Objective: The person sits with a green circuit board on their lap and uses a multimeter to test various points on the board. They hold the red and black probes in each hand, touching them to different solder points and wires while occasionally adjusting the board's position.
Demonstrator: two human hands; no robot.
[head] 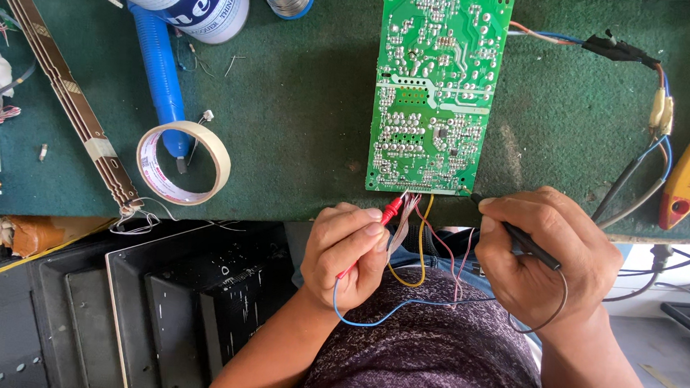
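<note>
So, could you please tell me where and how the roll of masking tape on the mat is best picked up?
The masking tape roll lies flat with its open core facing up. Probably best from above: pinch the near rim, one finger inside the core, thumb outside, away from the blue tool reaching into the far side.

Soft, even daylight filled the scene, bright and without harsh glare, and the green circuit board (439, 91) stood sharp with its solder points crisp. Only faint shadows lay on the green mat (301, 125), while the dark casing (180, 312) below sat dimmer. Straight lines bowed slightly toward the edges.
</note>
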